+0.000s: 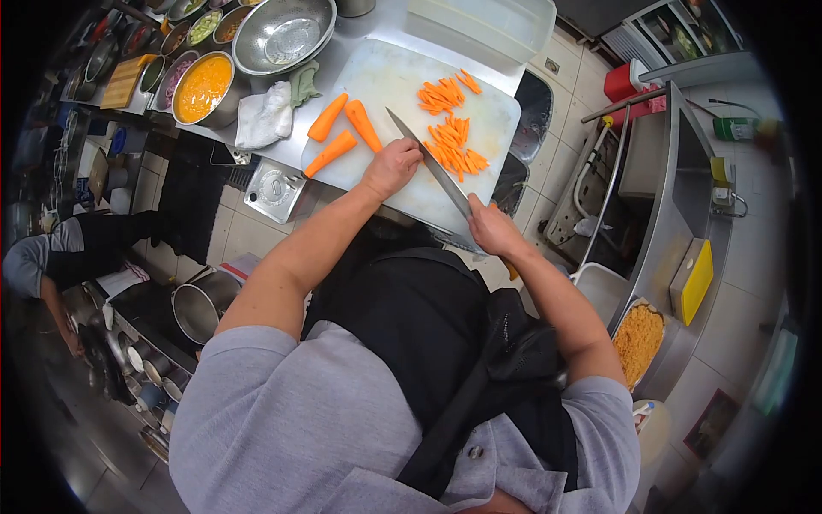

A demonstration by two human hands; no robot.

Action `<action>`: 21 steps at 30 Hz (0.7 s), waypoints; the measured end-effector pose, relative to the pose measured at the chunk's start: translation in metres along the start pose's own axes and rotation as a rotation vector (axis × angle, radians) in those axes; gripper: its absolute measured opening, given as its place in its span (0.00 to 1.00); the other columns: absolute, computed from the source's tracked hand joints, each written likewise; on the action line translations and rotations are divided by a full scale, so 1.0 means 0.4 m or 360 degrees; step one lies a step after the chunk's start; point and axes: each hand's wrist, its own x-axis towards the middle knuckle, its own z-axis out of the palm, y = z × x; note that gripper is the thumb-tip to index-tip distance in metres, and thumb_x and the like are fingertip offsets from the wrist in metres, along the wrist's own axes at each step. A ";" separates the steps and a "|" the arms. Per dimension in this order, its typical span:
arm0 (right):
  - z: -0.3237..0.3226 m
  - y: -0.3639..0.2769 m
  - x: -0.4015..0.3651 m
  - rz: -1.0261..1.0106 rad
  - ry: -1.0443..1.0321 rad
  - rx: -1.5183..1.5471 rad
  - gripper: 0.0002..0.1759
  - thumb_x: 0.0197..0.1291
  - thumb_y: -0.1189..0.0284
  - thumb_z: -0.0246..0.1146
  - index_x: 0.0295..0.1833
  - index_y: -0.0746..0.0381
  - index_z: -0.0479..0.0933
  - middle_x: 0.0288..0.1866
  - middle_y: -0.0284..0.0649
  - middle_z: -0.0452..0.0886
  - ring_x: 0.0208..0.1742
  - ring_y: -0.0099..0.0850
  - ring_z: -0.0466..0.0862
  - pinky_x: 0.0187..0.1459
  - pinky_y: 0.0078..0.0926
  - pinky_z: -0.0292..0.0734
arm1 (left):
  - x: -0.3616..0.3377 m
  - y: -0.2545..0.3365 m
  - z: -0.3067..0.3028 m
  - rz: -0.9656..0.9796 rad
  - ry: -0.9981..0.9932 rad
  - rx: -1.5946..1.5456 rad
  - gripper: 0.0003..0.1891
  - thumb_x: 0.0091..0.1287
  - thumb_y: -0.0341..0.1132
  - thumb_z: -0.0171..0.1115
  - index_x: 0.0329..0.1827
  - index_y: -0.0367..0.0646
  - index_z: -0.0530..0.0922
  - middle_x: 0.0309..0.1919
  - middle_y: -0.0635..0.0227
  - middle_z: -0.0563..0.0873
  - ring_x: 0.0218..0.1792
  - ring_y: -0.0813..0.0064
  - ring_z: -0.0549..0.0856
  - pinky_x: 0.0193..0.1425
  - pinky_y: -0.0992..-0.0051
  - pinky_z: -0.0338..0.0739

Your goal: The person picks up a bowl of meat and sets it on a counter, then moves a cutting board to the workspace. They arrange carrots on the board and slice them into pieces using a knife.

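My right hand is wrapped round the handle of a long kitchen knife, whose blade slants across the white cutting board. Curled fingers of my left hand press down close to the blade's left side; what lies under them is hidden. To the left of the knife are three peeled carrots: one at the far left, another nearest the blade, and a third closer to me. Cut carrot sticks lie in loose piles on the blade's right.
Left of the board are a folded white cloth, a pot of orange liquid and a metal colander. A clear plastic tub stands behind. A co-worker bends at the far left. A metal sink counter runs along the right.
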 end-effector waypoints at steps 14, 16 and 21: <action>0.018 0.058 -0.100 -0.0039 -0.0090 0.0031 0.15 0.72 0.70 0.56 0.57 0.61 0.61 0.33 0.65 0.82 0.40 0.67 0.83 0.43 0.64 0.74 | 0.119 -0.052 -0.312 -0.0362 -0.0210 0.0693 0.21 0.58 0.21 0.65 0.53 0.49 0.87 0.60 0.62 0.84 0.58 0.53 0.83 0.62 0.60 0.81; 0.027 0.073 -0.085 -0.0048 -0.0027 0.0058 0.15 0.71 0.69 0.56 0.56 0.61 0.61 0.33 0.65 0.82 0.40 0.66 0.83 0.44 0.64 0.74 | 0.131 -0.102 -0.294 -0.0320 -0.0398 0.0768 0.20 0.59 0.22 0.65 0.53 0.52 0.87 0.60 0.62 0.83 0.58 0.52 0.83 0.62 0.59 0.81; 0.019 0.092 -0.020 -0.0007 0.0140 0.0130 0.14 0.71 0.70 0.56 0.56 0.61 0.62 0.36 0.66 0.83 0.42 0.67 0.83 0.45 0.64 0.74 | 0.184 -0.077 -0.231 -0.0490 -0.1069 0.0781 0.17 0.62 0.28 0.65 0.53 0.57 0.88 0.59 0.64 0.83 0.57 0.52 0.83 0.62 0.58 0.81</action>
